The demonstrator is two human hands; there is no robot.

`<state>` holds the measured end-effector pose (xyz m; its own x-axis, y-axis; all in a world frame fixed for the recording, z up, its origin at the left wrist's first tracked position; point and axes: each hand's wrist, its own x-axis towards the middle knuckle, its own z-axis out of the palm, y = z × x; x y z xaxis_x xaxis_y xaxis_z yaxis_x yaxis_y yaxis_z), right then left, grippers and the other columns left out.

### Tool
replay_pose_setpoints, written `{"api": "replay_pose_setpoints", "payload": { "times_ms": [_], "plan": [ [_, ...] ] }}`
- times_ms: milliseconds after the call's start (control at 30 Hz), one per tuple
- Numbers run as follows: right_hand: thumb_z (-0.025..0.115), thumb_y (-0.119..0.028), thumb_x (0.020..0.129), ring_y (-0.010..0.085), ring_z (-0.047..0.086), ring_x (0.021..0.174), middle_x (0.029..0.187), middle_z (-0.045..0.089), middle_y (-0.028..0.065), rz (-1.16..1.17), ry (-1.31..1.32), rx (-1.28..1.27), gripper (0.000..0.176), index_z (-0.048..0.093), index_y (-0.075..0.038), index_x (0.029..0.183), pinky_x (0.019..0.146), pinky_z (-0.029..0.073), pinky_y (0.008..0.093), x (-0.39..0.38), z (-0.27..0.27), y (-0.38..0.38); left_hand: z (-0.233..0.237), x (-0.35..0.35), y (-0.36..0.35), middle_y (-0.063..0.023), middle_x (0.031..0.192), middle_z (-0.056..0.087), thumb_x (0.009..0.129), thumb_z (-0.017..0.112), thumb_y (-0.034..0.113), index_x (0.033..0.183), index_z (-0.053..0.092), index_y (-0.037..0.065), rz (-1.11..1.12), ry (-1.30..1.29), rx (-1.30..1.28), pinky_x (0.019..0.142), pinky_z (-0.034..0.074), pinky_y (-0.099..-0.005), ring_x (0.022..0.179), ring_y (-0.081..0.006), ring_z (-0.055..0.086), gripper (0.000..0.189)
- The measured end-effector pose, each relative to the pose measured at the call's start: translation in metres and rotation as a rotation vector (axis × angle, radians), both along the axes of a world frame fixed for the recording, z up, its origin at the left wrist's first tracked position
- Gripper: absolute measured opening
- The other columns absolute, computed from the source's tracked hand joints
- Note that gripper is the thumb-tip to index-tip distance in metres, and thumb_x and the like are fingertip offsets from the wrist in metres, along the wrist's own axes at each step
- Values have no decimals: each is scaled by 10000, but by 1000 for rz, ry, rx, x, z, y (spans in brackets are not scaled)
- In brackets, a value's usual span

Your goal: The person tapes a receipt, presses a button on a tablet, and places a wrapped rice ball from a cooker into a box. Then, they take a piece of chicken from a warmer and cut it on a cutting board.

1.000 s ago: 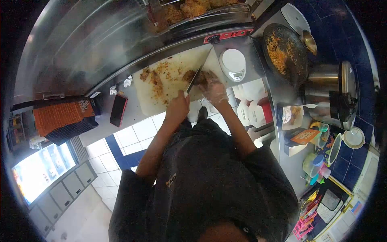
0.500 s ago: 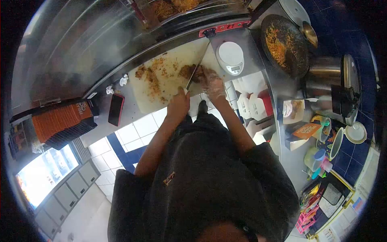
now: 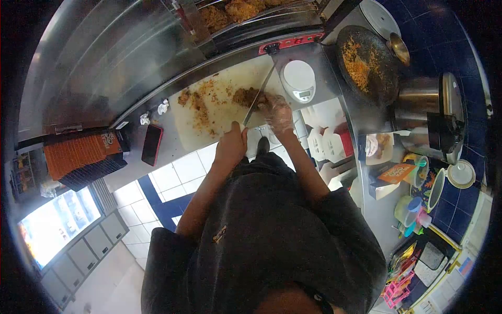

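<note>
My left hand [image 3: 232, 144] is closed round the handle of a long knife [image 3: 260, 94]. Its blade slants up and to the right across a brown piece of fried food, perhaps chicken [image 3: 244, 97], on the pale cutting board [image 3: 188, 128]. On the other side of the blade, my right hand [image 3: 280, 115], in a clear plastic glove, grips the right end of that food. The gloved fingers partly hide it. Orange crumbs and small bits [image 3: 200, 107] are scattered over the board's left half.
A white kitchen scale [image 3: 298, 78] stands right of the board, with a dark pan of crumbs [image 3: 366, 65] beyond. Left of the board lie a red-edged phone [image 3: 151, 144] and crumpled white scraps [image 3: 162, 107]. Open food boxes [image 3: 328, 140] sit near my right arm; folded orange boxes [image 3: 83, 157] are stacked far left.
My left hand and the knife handle have drawn slightly down, toward my body. My right hand stays at the food's right end. The whole view has shifted a little.
</note>
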<state>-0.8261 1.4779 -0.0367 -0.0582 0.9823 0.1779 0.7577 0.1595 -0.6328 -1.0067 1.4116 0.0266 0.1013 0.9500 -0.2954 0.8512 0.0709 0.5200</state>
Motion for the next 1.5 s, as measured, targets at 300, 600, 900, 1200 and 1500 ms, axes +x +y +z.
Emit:
{"api": "replay_pose_setpoints", "payload": {
  "times_ms": [300, 600, 900, 1200, 1500],
  "plan": [
    [713, -245, 850, 366, 644, 985, 1018, 683, 191, 40, 191, 52, 351, 661, -38, 1129, 847, 517, 461, 2, -1, -3, -60, 24, 21, -319, 746, 639, 1003, 492, 347, 1217, 508, -63, 43, 63, 133, 620, 546, -549, 756, -485, 668, 463],
    [597, -300, 892, 438, 506, 1204, 1294, 541, 260, 39, -175, 54, 647, 392, -85, 1468, 962, 480, 492, -35, 20, 9, 2, -41, -52, -308, 710, 626, 1012, 493, 249, 1141, 491, -41, 214, -219, 11, 609, 509, -537, 704, -497, 638, 317],
    [574, -360, 885, 382, 534, 1171, 1237, 577, 188, 358, -586, -10, 517, 529, -147, 1354, 913, 480, 565, -65, -15, 39, -18, -92, -103, -298, 726, 623, 1019, 485, 217, 1049, 498, -17, 398, -197, -32, 552, 438, -547, 697, -506, 622, 236],
    [548, -247, 874, 397, 609, 1067, 1129, 622, 245, 117, -383, -129, 335, 669, -20, 1089, 745, 529, 557, -65, -23, 52, -17, -90, -85, -72, 564, 482, 1058, 398, 351, 1206, 462, -46, 391, -337, -148, 365, 354, -330, 404, -147, 474, 429],
    [530, -236, 904, 399, 627, 1057, 1094, 641, 246, -45, -182, -119, 381, 583, -13, 1208, 821, 524, 530, -70, -48, 63, -15, -90, -64, -39, 534, 430, 1047, 407, 412, 1014, 483, -49, 373, -390, -185, 391, 359, -327, 401, -135, 438, 469]
  ]
}}
